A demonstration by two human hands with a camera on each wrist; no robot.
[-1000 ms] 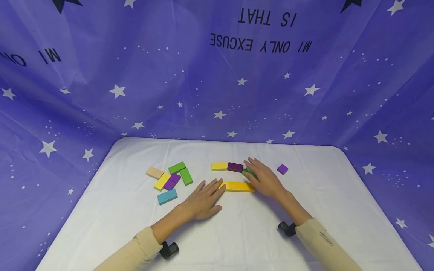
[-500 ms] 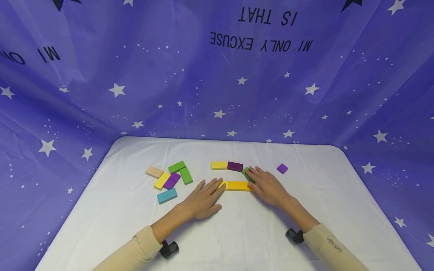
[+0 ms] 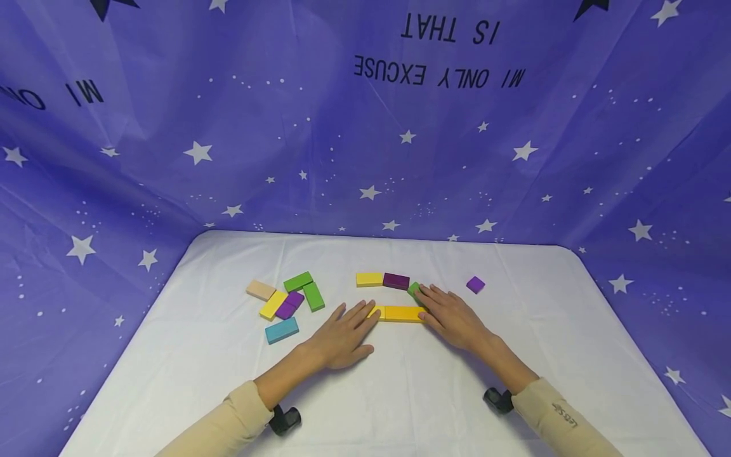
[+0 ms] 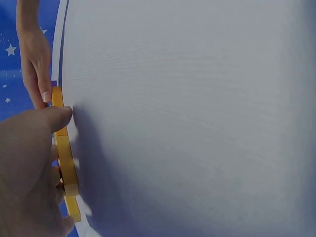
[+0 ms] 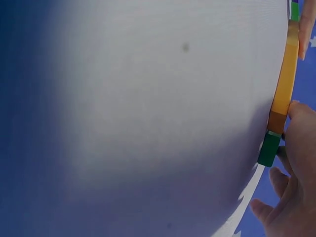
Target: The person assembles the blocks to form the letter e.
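Observation:
In the head view, my left hand (image 3: 342,338) lies with fingers extended over a yellow block (image 3: 375,312). A longer orange block (image 3: 403,314) continues the row to the right. My right hand (image 3: 454,320) reaches in from the other side, thumb at the orange block's right end. Its fingers touch and partly cover a green block (image 3: 414,289). In the right wrist view, that green block (image 5: 269,149) sits by the fingers, against the orange block (image 5: 285,84). Beyond the hands, a dark purple block (image 3: 396,281) joins a yellow block (image 3: 368,280) to the green one.
At left is a loose group: a tan block (image 3: 261,291), a yellow one (image 3: 273,305), purple pieces (image 3: 290,305), green blocks (image 3: 313,296) and a blue block (image 3: 282,331). A small purple block (image 3: 476,284) lies far right. A starry purple curtain (image 3: 320,127) encloses the white table (image 3: 411,406).
My right hand has drawn back slightly toward me and to the right, fingers still on the green block, thumb now at the orange block's end. My left hand has stayed put.

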